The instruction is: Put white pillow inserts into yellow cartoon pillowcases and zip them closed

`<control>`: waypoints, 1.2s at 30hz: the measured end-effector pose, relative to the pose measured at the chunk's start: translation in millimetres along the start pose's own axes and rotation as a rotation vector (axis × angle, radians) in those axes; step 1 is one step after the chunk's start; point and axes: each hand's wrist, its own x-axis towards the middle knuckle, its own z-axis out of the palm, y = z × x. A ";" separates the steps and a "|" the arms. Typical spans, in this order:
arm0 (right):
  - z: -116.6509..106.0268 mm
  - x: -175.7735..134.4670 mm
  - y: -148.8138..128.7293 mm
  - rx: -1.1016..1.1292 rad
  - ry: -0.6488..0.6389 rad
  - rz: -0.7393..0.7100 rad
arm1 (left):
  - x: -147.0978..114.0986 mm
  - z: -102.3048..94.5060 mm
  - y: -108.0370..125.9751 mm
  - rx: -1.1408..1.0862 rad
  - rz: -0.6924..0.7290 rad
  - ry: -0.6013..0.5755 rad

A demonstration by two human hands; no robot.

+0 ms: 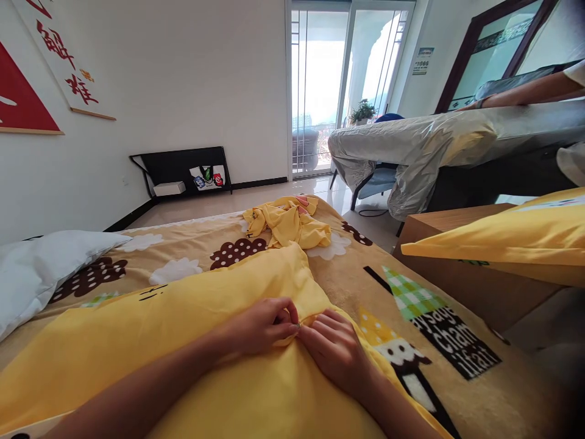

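A pillow in a yellow pillowcase (237, 390) lies across the bed right in front of me. My left hand (269, 326) pinches the case near its right end, with thumb and forefinger pressed together. Directly beside it, my right hand (336, 347) is closed on the same spot of the cloth, its fingertips meeting those of the left. A tiny dull bit shows between the fingertips; I cannot make out what it is. Beyond the pillow, a crumpled yellow cloth (290, 222) with pink patches rests on the patterned blanket (338, 277).
A white pillow (41, 268) lies at the left. On the right, another yellow pillow (503, 235) sits on a cardboard box (439, 228). Behind it stands a plastic-covered table (411, 137), with another person's arm (525, 91) over it. A black rack (183, 171) is by the wall.
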 end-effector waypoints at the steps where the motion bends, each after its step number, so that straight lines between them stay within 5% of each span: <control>1: 0.0 0.3 -0.1 0.001 0.007 -0.001 | -0.4 0.0 -0.8 -0.019 0.003 -0.010; 19: 0.8 -4.5 2.6 -0.007 -0.009 0.028 | -4.0 10.9 2.7 -0.083 -0.032 0.265; 36: 1.1 -6.0 2.7 0.018 -0.007 0.071 | 4.6 -9.2 -2.5 -0.052 0.064 -0.115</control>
